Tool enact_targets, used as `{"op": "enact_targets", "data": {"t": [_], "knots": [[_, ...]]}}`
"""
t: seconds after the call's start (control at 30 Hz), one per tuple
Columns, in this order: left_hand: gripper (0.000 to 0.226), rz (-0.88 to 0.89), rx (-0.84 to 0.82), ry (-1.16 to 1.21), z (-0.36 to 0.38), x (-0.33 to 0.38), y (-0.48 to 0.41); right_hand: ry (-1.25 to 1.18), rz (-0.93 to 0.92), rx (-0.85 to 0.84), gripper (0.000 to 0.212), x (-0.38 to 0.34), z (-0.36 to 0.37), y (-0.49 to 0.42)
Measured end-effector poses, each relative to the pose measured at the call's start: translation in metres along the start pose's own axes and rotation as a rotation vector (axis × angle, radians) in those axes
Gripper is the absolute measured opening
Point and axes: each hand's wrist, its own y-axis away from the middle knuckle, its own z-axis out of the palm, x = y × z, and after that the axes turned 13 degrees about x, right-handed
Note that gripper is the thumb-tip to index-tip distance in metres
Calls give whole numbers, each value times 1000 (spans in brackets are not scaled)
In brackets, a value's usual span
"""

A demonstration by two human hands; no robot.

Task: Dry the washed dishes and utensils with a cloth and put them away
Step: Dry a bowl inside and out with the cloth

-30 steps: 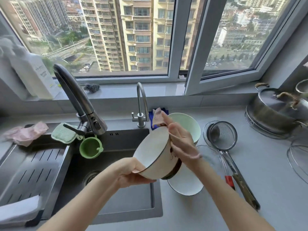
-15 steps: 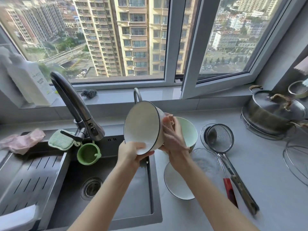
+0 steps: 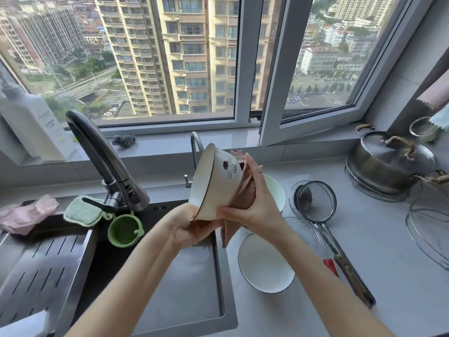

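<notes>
Above sink rim [image 3: 224, 276], left hand [image 3: 185, 229] grips bowl [image 3: 215, 183], right hand [image 3: 258, 205] apparently clasps cloth [image 3: 244, 194].

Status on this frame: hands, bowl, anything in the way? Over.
Left hand grips printed bowl at lower rim; right hand wraps brown cloth round its base. Bowl on its side over sink edge. Nothing blocking.
</notes>
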Motion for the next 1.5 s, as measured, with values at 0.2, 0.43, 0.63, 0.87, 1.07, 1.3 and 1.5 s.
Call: {"op": "enact_targets", "data": {"t": [0.2, 0.43, 0.63, 0.87, 1.07, 1.3, 1.5], "knots": [[22, 22, -43, -84, 7, 5, 3, -114, 212, -30, 124, -3, -17, -12], [13, 561, 291, -38, 26, 0, -14, -509, 358, 129, 57, -7, 5, 8], [28, 1040, 435, -170, 18, -2, -15, -782, 545, 112, 27, -17, 5, 20], [29, 1199, 372, -390, 17, 1, -10, -761, 651, 132, 32, -30, -37, 42], [46, 980, 163, -510, 27, -8, 1, -268, 424, 363, 39, -55, -106, 70], [52, 699, -204, -698, 77, -70, 14, 464, 381, 735, 47, -53, -112, 126], [56, 561, -418, -765, 104, -139, 36, 803, 362, 910, 68, -50, -144, 200]]}}
